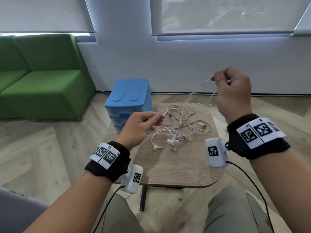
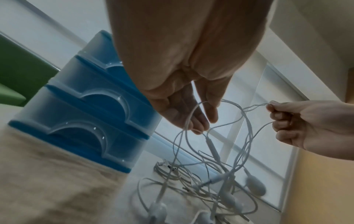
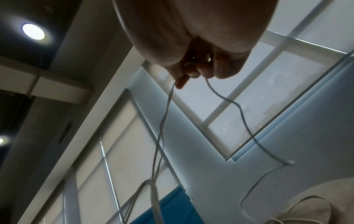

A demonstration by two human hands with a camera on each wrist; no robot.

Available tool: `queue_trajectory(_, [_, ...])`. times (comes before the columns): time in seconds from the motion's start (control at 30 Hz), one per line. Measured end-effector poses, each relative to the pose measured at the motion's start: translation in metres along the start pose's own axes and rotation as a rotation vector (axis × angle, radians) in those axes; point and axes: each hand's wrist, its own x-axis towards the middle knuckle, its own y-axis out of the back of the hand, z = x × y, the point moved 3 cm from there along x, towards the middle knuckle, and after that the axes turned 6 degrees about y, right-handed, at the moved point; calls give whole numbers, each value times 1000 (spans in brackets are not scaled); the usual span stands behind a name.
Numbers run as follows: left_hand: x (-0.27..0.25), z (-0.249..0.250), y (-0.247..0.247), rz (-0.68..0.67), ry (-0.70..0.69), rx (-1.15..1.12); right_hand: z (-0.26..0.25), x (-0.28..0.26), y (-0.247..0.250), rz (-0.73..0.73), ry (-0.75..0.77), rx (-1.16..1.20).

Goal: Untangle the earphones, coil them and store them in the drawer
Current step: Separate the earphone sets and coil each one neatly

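From your head view, the tangled earphones [image 1: 178, 126] lie on the desk [image 1: 176, 165] just beside the blue drawer unit [image 1: 129, 100], and your left hand [image 1: 141, 128] pinches one strand low while your right hand [image 1: 234, 93] pinches another well above the tangle. The left wrist view shows the cable crossing your left fingers [image 2: 199, 121] (drawers shut). The right wrist view shows curled fingers [image 3: 193, 71] gripping cable.

The left hand [image 2: 184, 97] holds a white cord of the earphones [image 2: 206, 174] between its fingertips, above the tangle on the table [image 2: 47, 189]. At the right, the right hand [image 2: 306, 125] pinches another strand higher up. The blue drawer unit [image 2: 86, 115] stands at the left.
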Motion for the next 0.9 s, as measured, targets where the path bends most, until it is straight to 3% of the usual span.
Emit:
queue_trajectory(0.13, [1,-10,2,118,102,-53,6,2,2,56,-37,-50])
queue_trajectory(0.3, [7,-1,0,130,96,-59,1,-14,-12,-117,-90,136])
queue_trajectory(0.43, [7,18,-10,125,-80,127,-16,-31,-28,-297,-114,334])
queue_trajectory(0.57, [5,38,-38,-79,-210,145,-36,-36,-43,-451,-101,461])
queue_trajectory(0.7, [7,26,-32,-90,-123,78,-48,-16,-29,-299,-56,506])
queue_trajectory(0.8, [4,15,-21,-93,-92,87,-44,-1,-11,-126,-164,632])
queue_trajectory(0.9, [2,12,-14,-100,-102,16,-32,1,-8,-58,-267,672])
